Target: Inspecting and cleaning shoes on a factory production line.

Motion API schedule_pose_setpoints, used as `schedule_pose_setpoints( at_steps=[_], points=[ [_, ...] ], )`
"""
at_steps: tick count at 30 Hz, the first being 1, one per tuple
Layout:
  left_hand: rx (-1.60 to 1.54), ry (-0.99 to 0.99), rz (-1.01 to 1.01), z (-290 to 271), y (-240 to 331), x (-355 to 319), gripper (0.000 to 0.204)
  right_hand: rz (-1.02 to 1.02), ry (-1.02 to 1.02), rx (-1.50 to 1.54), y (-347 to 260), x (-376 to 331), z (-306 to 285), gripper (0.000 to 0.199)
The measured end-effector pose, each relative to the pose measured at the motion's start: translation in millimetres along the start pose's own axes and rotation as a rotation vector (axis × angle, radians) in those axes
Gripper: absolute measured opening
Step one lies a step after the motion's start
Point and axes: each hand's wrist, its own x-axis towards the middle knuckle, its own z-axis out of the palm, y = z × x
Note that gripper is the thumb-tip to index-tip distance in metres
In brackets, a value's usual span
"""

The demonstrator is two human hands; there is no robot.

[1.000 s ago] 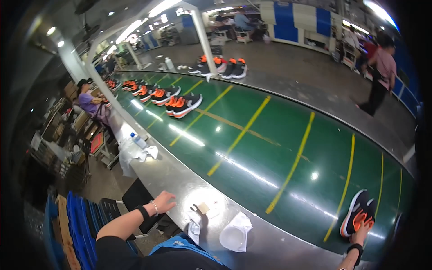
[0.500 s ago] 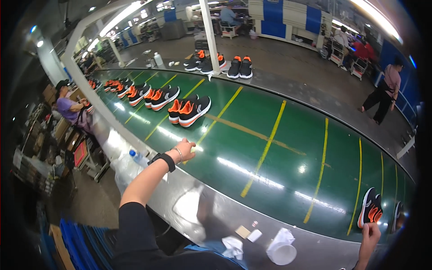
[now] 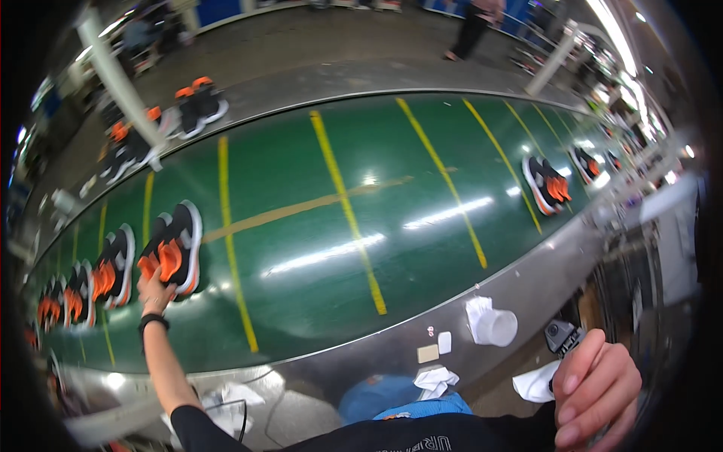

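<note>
Across the green belt [image 3: 286, 173] ran yellow stripes [image 3: 344, 200], and white glare [image 3: 324, 255] streaked its smooth, glossy skin. A dull steel ledge [image 3: 384, 352] curved along my side; beyond the far edge a pale post [image 3: 120, 75] leaned over grey floor [image 3: 301, 41], where a person [image 3: 476, 30] in dark trousers stood. My left hand [image 3: 156, 292] was at a pair [image 3: 177, 245] on the belt's left part — toes away from me, black uppers, orange collars, thick white soles. My fingers touched the orange at the heels; whether they had closed on it, I couldn't tell. My right hand [image 3: 600, 392] was raised near my body, fingers curled inward — whether around anything, I couldn't tell. On the ledge between were a round, whitish cup [image 3: 498, 328], a flat beige block [image 3: 428, 353] and a crumpled white cloth [image 3: 435, 382].
</note>
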Motion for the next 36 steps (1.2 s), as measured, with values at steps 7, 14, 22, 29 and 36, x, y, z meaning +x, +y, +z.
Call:
schedule_pose_setpoints(
  at_steps=[7,14,22,29,36],
  points=[
    [0.135,-0.318,-0.066,27.8,-20.9,46.4,0.065,-0.019,-0.033,-0.171,7.7,5.3,9.7,0.013],
    [0.243,-0.14,0.048,37.1,-3.0,40.4,0.063,-0.045,0.019,-0.116,-2.5,-3.9,4.2,0.011],
    [-0.002,-0.226,0.089,-22.7,78.4,-46.0,0.064,0.842,0.173,-0.272,29.6,-129.6,-36.0,0.026],
    [-0.096,-0.201,0.24,-73.9,161.9,-216.9,0.056,1.175,-0.589,0.046,54.7,-347.9,19.5,0.036],
    [-0.053,-0.25,0.114,-38.7,191.0,-389.1,0.057,0.971,-0.652,-0.141,90.3,-409.1,33.2,0.035]
  ],
)
